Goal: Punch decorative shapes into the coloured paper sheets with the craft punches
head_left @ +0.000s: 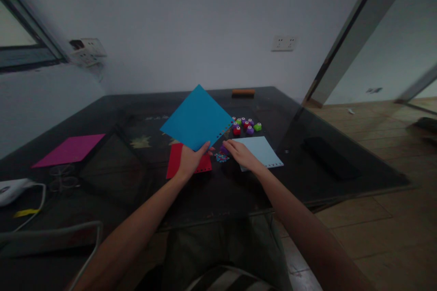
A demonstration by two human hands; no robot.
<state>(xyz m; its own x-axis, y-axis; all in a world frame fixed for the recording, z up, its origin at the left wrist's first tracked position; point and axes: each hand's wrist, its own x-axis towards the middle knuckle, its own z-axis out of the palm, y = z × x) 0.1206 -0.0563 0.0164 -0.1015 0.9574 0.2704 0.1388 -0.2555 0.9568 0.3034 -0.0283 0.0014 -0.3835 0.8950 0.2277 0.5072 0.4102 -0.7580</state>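
My left hand [194, 158] grips a blue sheet of paper [196, 116] by its lower corner, raised at a slant above the table. A row of punched holes runs along the sheet's lower right edge. In my right hand [239, 152] is a small purple craft punch [224, 149], mostly covered by the fingers and just apart from the blue sheet. Between the hands lies a small pile of coloured paper cut-outs [222, 158]. A red sheet [173, 162] with holes along its near edge lies under my left hand. Beside my right hand rests a pale sheet [264, 151], also punched.
Several red, purple and green craft punches [246, 124] stand behind the pale sheet. A brown roll [243, 92] lies at the back of the dark table [211, 200]. Leftward are a pink sheet [70, 150] and a white device [13, 191] with a cable. A dark flat object [329, 157] lies right.
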